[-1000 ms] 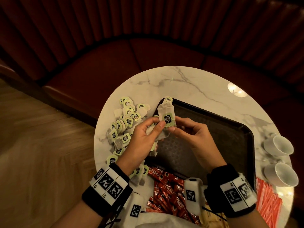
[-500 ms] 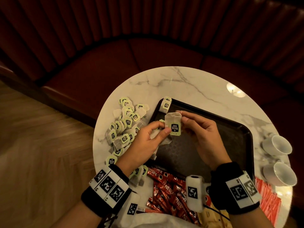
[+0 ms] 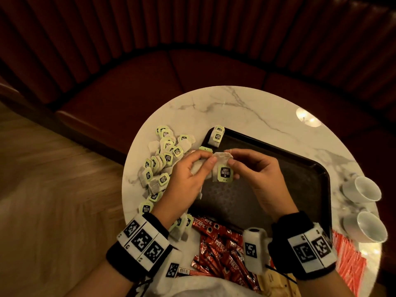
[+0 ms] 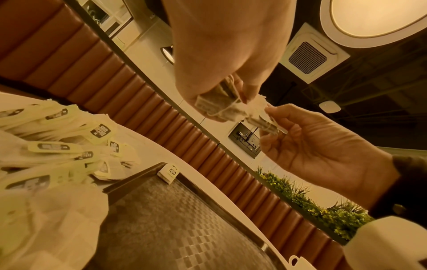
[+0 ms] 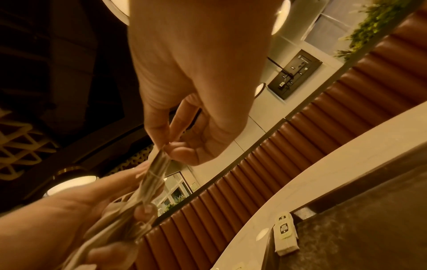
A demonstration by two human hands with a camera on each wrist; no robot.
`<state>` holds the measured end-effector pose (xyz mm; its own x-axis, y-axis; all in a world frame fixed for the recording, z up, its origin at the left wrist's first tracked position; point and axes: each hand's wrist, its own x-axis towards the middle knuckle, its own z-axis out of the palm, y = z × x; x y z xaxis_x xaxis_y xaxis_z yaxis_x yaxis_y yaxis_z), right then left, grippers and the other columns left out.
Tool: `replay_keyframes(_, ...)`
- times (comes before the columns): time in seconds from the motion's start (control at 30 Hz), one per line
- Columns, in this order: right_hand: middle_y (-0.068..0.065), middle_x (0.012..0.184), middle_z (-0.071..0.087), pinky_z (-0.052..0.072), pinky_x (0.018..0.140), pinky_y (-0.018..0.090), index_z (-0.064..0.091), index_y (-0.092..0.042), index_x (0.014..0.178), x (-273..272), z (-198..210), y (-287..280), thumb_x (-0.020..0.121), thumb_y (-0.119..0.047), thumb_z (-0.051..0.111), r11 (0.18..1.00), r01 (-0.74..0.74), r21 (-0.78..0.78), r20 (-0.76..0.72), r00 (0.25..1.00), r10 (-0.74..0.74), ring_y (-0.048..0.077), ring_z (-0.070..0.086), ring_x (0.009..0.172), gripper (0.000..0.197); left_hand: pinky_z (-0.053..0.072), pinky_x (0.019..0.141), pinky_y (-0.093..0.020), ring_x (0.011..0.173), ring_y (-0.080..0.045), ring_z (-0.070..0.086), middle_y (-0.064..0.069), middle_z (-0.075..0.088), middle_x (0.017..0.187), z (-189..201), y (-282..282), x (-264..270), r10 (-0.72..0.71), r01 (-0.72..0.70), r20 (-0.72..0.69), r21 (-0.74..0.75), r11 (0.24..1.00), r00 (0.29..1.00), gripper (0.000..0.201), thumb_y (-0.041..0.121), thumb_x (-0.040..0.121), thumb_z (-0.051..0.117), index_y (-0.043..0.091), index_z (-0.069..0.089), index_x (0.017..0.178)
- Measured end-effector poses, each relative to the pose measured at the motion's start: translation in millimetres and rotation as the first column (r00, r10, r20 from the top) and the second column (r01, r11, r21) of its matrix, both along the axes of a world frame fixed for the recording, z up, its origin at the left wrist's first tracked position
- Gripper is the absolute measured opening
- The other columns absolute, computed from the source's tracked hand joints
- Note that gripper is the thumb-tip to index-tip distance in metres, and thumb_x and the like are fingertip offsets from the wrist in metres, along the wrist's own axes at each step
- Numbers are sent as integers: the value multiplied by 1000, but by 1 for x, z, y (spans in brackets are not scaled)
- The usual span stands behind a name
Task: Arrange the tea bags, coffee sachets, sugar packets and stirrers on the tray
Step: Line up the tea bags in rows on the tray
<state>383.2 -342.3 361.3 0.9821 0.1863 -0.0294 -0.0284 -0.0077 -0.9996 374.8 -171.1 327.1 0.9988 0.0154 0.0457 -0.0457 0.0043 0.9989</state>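
The strings look tangled, so pulling the held tea bag (image 3: 222,169) free could tear its paper or drag the spare bags (image 3: 198,168) out of the left hand (image 3: 188,174). At frame centre, over the tray (image 3: 300,168), right hand (image 3: 257,168) and left thumb pinch its top corners; left fingers curl round the spares.

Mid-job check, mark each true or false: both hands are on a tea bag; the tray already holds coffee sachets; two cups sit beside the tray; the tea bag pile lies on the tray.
1. Both the left hand and right hand pinch a tea bag: true.
2. The tray holds coffee sachets: false, they lie on the table before it.
3. Two cups sit beside the tray: true.
4. The tea bag pile lies on the tray: false, it lies on the table.
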Motion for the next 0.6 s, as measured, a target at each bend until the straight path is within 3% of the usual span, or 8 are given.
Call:
replay_keyframes(0.1,1,100,76,53,69,17,73,-16,101,-1,-1,0,85,-8,69,1000,-20,-1,9,1000,20,11,71,90,18,55,78,-24,93,-11,63,-7,63,101,-1,1,0,-2,1,23,68,998,1000,12,18,95,59,10,68,98)
replay_keyframes(0.17,2,98,75,53,67,18,73,-16,100,0,-1,0,84,-11,70,999,-30,-24,11,999,30,10,70,86,17,56,73,-31,85,-6,63,1,62,97,0,2,0,-10,6,34,112,994,999,12,20,95,59,13,69,97)
replay_keyframes(0.23,2,96,74,53,64,19,73,-16,98,0,-2,-1,85,-13,69,998,-41,-48,6,999,41,9,68,83,14,54,70,-30,84,-5,62,8,61,95,3,3,-2,-34,28,44,140,990,998,10,20,95,60,17,69,95)
replay_keyframes(0.37,1,87,71,50,59,20,72,-21,92,0,0,-1,81,-26,69,995,-78,-65,-6,997,78,9,62,71,13,51,88,-32,98,-6,58,7,62,96,3,3,-1,-81,64,72,208,976,994,9,17,94,61,19,69,95)
replay_keyframes(0.43,3,84,68,48,60,19,71,-20,90,1,1,0,81,-27,70,992,-85,-98,16,996,87,8,59,68,12,50,89,-29,98,-6,58,5,63,96,3,3,-1,-89,72,70,216,974,994,9,17,94,61,20,69,95)
replay_keyframes(0.47,7,85,67,49,61,22,70,-20,90,2,1,0,82,-25,70,989,-85,-122,32,995,89,12,59,68,10,50,88,-29,97,-6,58,4,63,96,4,2,-1,-96,80,65,211,974,993,9,17,94,61,19,69,95)
replay_keyframes(0.53,15,90,64,54,69,36,69,-20,92,4,-1,-2,86,-17,71,983,-82,-163,58,994,92,29,61,78,7,50,85,-27,95,-6,58,4,63,95,4,2,-1,-103,90,57,200,976,993,9,18,94,60,17,69,94)
replay_keyframes(0.6,16,94,64,56,79,40,71,-24,94,5,-2,-4,88,-12,70,980,-84,-179,61,993,96,34,61,89,13,49,86,-27,95,-7,58,3,63,95,3,2,-1,-102,89,53,201,975,993,11,19,95,60,14,69,95)
